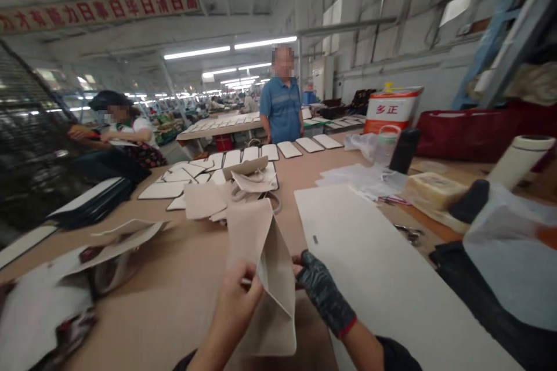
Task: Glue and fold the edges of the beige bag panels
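Note:
A beige leather-like bag piece, folded with a gap between its two layers, stands tilted over the table in front of me. My bare left hand pinches its near layer at the edge of the gap. On the other side, my right hand, in a dark patterned fingerless glove, has its fingers curled at the piece's right edge; the fingertips are partly hidden. Just beyond lie more beige pieces with strap-like loops.
A large white board lies to the right, near a metal tool, clear plastic bags and a white flask. Light panels with dark edges line the table's far side. One person stands beyond the table; another sits at left.

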`<state>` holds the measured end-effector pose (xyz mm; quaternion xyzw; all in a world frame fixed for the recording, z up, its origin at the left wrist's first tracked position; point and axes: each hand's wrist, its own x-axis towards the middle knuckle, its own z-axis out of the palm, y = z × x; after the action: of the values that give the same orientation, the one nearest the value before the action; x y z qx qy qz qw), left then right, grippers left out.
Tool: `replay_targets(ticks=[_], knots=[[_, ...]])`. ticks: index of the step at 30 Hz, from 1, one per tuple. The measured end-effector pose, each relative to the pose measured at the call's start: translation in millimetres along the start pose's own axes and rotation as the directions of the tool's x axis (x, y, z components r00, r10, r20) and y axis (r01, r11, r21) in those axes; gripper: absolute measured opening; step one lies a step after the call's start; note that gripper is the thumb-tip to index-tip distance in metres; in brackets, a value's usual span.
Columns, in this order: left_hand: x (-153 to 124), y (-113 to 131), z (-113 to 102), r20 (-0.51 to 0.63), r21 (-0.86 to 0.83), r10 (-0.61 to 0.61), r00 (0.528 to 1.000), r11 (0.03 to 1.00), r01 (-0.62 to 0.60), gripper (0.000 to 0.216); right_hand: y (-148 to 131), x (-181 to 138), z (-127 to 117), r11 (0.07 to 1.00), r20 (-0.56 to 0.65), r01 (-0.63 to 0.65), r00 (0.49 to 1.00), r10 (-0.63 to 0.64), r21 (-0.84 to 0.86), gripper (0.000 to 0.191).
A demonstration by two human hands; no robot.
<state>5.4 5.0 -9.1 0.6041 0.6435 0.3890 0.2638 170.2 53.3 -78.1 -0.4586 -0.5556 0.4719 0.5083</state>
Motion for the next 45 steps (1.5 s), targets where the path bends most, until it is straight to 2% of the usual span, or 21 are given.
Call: replay_targets(ticks=[2, 3, 5, 8, 11, 14, 19, 20, 22, 24, 26, 28, 33, 36, 39, 42, 45], knots=[[3, -2, 13, -0.036, -0.035, 0.093, 0.995, 0.995, -0.094, 0.010, 7, -2, 1, 1.000, 0.001, -0.026, 1.000, 0.026, 0.014, 0.029], [4, -3, 19, -0.047, -0.025, 0.102, 0.994, 0.994, -0.104, 0.009, 6, -1, 1, 1.000, -0.017, -0.011, 1.000, 0.011, 0.011, 0.034], [4, -3, 30, -0.035, -0.010, 0.090, 0.995, 0.996, -0.090, 0.010, -2, 0, 2, 0.998, -0.060, 0.040, 0.997, -0.042, -0.038, 0.040], [3, -4, 41, 0.014, -0.036, 0.055, 0.998, 0.998, -0.054, 0.012, -19, 0, 6, 0.980, -0.076, 0.072, 0.993, -0.087, -0.186, 0.036], [0, -5, 46, 0.046, -0.080, 0.008, 0.999, 0.997, -0.004, 0.012, -26, 2, 1, 0.943, -0.004, 0.071, 0.997, -0.076, -0.324, 0.025], [-3, 0, 44, 0.055, -0.109, -0.035, 0.998, 0.993, 0.041, 0.012, -20, 12, -15, 0.905, 0.053, 0.064, 0.998, -0.046, -0.420, 0.019], [-7, 16, 44, 0.034, -0.150, -0.021, 0.999, 0.988, 0.026, 0.016, -2, 26, -36, 0.930, 0.052, -0.058, 0.995, 0.082, -0.363, 0.012], [-7, 17, 46, 0.033, -0.148, -0.009, 0.999, 0.989, 0.013, 0.016, 0, 25, -36, 0.938, 0.034, -0.040, 0.998, 0.055, -0.345, 0.012], [-7, 18, 50, 0.035, -0.138, 0.007, 0.999, 0.990, -0.002, 0.015, 2, 21, -32, 0.940, -0.008, 0.084, 0.996, -0.092, -0.330, 0.015], [-5, 17, 54, 0.036, -0.122, 0.013, 0.999, 0.992, -0.009, 0.014, 3, 15, -29, 0.893, -0.006, 0.264, 0.958, -0.286, -0.365, 0.017], [-4, 15, 57, 0.032, -0.088, 0.022, 0.999, 0.996, -0.019, 0.013, 1, 11, -28, 0.836, 0.042, 0.377, 0.918, -0.394, -0.398, 0.019], [-3, 14, 59, 0.030, -0.053, 0.033, 0.999, 0.998, -0.032, 0.012, -4, 9, -29, 0.822, 0.094, 0.398, 0.914, -0.396, -0.407, 0.020], [-5, 21, 65, 0.063, -0.053, 0.040, 0.997, 0.998, -0.037, 0.014, -24, 15, -35, 0.865, 0.167, 0.354, 0.935, -0.314, -0.355, 0.023], [-9, 22, 70, 0.109, -0.080, 0.020, 0.994, 0.997, -0.011, 0.015, -25, 21, -36, 0.823, 0.199, 0.441, 0.897, -0.394, -0.359, 0.020], [-15, 18, 74, 0.145, -0.085, 0.020, 0.989, 0.996, -0.007, 0.015, -15, 26, -36, 0.771, 0.266, 0.504, 0.863, -0.429, -0.389, 0.028], [-19, 15, 73, 0.200, -0.103, 0.047, 0.979, 0.994, -0.027, 0.014, -6, 32, -33, 0.803, 0.229, 0.415, 0.909, -0.348, -0.427, 0.030], [-14, 12, 65, 0.272, -0.181, 0.009, 0.962, 0.983, 0.042, 0.016, -6, 34, -28, 0.871, 0.139, 0.258, 0.966, -0.219, -0.419, 0.021]])
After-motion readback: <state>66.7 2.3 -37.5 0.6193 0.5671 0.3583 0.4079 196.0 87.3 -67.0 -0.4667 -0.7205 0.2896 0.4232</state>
